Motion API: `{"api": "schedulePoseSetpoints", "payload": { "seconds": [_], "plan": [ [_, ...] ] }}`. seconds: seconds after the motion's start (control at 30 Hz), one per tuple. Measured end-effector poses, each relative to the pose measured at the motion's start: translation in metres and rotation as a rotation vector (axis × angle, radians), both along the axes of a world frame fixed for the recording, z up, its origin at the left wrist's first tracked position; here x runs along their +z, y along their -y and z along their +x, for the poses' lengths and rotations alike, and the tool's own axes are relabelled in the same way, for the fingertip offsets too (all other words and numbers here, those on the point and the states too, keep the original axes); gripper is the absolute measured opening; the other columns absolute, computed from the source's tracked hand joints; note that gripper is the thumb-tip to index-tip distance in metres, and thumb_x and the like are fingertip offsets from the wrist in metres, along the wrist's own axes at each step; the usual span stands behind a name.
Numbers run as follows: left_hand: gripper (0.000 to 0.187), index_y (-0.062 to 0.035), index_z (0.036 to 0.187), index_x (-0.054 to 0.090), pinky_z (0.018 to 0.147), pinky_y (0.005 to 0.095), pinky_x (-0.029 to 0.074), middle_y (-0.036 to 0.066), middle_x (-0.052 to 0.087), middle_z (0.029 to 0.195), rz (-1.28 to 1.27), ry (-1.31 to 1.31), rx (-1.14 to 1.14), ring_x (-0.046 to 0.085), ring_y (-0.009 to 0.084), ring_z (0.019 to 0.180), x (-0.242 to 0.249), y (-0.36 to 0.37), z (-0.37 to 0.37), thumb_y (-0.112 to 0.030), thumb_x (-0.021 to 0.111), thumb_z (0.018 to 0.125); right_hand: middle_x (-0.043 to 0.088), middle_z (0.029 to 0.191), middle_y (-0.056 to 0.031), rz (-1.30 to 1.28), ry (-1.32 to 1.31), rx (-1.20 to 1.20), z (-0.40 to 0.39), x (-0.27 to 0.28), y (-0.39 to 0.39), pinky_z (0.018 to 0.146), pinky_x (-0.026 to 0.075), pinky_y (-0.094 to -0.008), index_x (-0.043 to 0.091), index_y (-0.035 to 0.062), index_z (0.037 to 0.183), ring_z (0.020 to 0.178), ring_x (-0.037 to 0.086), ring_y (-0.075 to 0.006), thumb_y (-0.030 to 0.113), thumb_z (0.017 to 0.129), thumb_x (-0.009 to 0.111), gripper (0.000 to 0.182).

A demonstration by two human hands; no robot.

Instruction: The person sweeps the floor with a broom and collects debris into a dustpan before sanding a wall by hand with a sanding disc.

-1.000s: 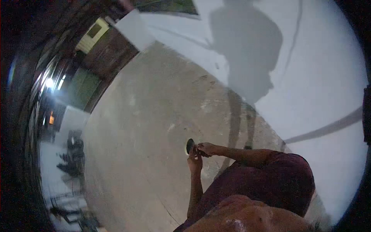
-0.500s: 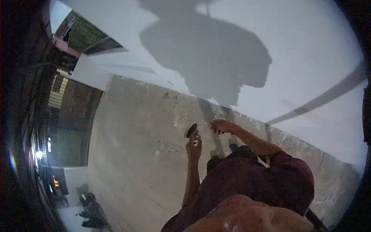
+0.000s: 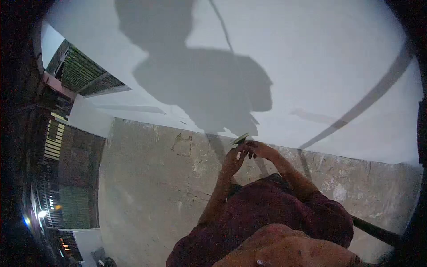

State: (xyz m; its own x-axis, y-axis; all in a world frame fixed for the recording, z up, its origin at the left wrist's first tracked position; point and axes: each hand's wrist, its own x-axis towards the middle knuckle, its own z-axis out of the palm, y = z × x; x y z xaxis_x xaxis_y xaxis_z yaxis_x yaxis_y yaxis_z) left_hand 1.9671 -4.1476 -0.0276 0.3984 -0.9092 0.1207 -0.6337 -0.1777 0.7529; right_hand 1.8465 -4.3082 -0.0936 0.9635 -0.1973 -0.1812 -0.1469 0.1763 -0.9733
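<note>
A thin, flat disc-like object (image 3: 239,139), pale green with a dark side, is tilted in front of my body near the base of the white wall. My left hand (image 3: 233,161) has its fingers closed on it from below. My right hand (image 3: 260,150) is close beside it on the right, its fingers bent towards the object and the left fingertips. Whether the right fingers touch it is too small to tell.
A white wall (image 3: 311,66) with my shadow on it rises from the worn concrete floor (image 3: 147,187). Slatted gates (image 3: 73,173) and a bright lamp (image 3: 42,214) are at the left. Dark items (image 3: 104,260) lie at the lower left; a dark bar (image 3: 376,230) is at the lower right.
My left hand has moved up and right with the disc, now beside my right hand. The disc has tilted flatter. The view has shifted, showing more wall.
</note>
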Motion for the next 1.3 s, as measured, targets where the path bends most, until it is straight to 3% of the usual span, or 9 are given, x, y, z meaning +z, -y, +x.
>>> {"api": "schedulePoseSetpoints", "payload": {
  "seconds": [0.2, 0.4, 0.5, 0.57, 0.63, 0.77, 0.83, 1.0, 1.3],
  "plan": [
    [0.043, -0.0203, 0.14, 0.051, 0.09, 0.0447, 0.051, 0.018, 0.067, 0.112, 0.137, -0.039, -0.017, 0.065, 0.0359, 0.103, 0.013, -0.05, 0.094, -0.016, 0.055, 0.097, 0.068, 0.093, -0.0055, -0.052, -0.086, 0.077, 0.101, 0.022, -0.04, 0.068, 0.051, -0.0307, 0.063, 0.0058, 0.116, 0.077, 0.063, -0.0138, 0.034, 0.102, 0.054, 0.033],
    [0.046, -0.0165, 0.144, 0.047, 0.093, 0.0431, 0.052, 0.017, 0.064, 0.123, 0.063, 0.011, 0.132, 0.065, 0.0344, 0.106, -0.029, -0.162, 0.24, -0.017, 0.054, 0.098, 0.068, 0.094, -0.0057, 0.055, -0.245, -0.013, 0.259, 0.032, -0.139, 0.072, 0.052, -0.0323, 0.065, 0.0068, 0.112, 0.08, 0.063, -0.0151, 0.033, 0.101, 0.055, 0.03],
    [0.042, -0.0114, 0.14, 0.049, 0.092, 0.0432, 0.052, 0.015, 0.062, 0.127, -0.042, -0.13, 0.244, 0.065, 0.0324, 0.104, -0.007, -0.216, 0.299, -0.018, 0.054, 0.099, 0.064, 0.085, -0.0019, 0.414, -0.258, -0.229, 0.348, 0.006, -0.173, 0.067, 0.05, -0.0304, 0.064, 0.0057, 0.104, 0.076, 0.06, -0.0132, 0.033, 0.098, 0.061, 0.028],
    [0.041, -0.0096, 0.138, 0.05, 0.093, 0.0434, 0.051, 0.015, 0.061, 0.128, -0.029, -0.296, 0.327, 0.065, 0.0325, 0.105, -0.009, -0.239, 0.33, -0.018, 0.055, 0.099, 0.059, 0.08, -0.0003, 0.417, -0.175, -0.254, 0.403, -0.002, -0.18, 0.062, 0.047, -0.0283, 0.063, 0.0076, 0.101, 0.068, 0.055, -0.0114, 0.032, 0.098, 0.06, 0.024],
    [0.04, -0.0078, 0.137, 0.051, 0.093, 0.0435, 0.051, 0.015, 0.061, 0.129, 0.001, -0.449, 0.403, 0.065, 0.0325, 0.106, -0.01, -0.265, 0.346, -0.019, 0.056, 0.099, 0.06, 0.086, 0.0001, 0.45, -0.083, -0.251, 0.452, -0.017, -0.175, 0.064, 0.044, -0.0283, 0.065, 0.0076, 0.107, 0.072, 0.054, -0.0105, 0.04, 0.094, 0.065, 0.035],
    [0.042, -0.0037, 0.134, 0.049, 0.096, 0.0436, 0.049, 0.018, 0.059, 0.127, 0.331, -0.655, -0.001, 0.063, 0.0332, 0.111, 0.02, -0.26, 0.34, -0.025, 0.057, 0.1, 0.056, 0.079, 0.0017, 0.651, -0.06, -0.394, 0.562, -0.013, -0.171, 0.058, 0.041, -0.0271, 0.061, 0.0082, 0.1, 0.064, 0.048, -0.0092, 0.032, 0.097, 0.063, 0.024],
    [0.045, -0.004, 0.135, 0.047, 0.102, 0.0427, 0.045, 0.017, 0.057, 0.131, 0.203, -0.596, -0.255, 0.059, 0.0314, 0.119, 0.028, -0.267, 0.342, -0.03, 0.057, 0.1, 0.056, 0.079, 0.0016, 0.665, 0.013, -0.451, 0.607, 0.007, -0.174, 0.058, 0.04, -0.0272, 0.061, 0.0073, 0.1, 0.064, 0.048, -0.0093, 0.031, 0.097, 0.063, 0.024],
    [0.05, -0.0056, 0.14, 0.044, 0.108, 0.042, 0.042, 0.017, 0.054, 0.136, 0.267, -0.749, -0.382, 0.054, 0.0298, 0.125, 0.087, -0.262, 0.359, -0.033, 0.057, 0.1, 0.059, 0.085, -0.0011, 0.698, 0.232, -0.381, 0.625, 0.029, -0.141, 0.062, 0.046, -0.0271, 0.061, 0.004, 0.107, 0.072, 0.055, -0.0112, 0.031, 0.097, 0.063, 0.029],
    [0.051, -0.007, 0.139, 0.051, 0.108, 0.0442, 0.042, 0.013, 0.056, 0.136, 0.32, -0.631, -0.729, 0.054, 0.0294, 0.125, 0.064, -0.226, 0.484, -0.041, 0.051, 0.101, 0.062, 0.084, -0.0007, 0.578, 0.183, -0.528, 0.664, 0.078, -0.087, 0.061, 0.045, -0.0258, 0.064, 0.0074, 0.103, 0.072, 0.057, -0.0104, 0.032, 0.094, 0.066, 0.026]
  ]
}}
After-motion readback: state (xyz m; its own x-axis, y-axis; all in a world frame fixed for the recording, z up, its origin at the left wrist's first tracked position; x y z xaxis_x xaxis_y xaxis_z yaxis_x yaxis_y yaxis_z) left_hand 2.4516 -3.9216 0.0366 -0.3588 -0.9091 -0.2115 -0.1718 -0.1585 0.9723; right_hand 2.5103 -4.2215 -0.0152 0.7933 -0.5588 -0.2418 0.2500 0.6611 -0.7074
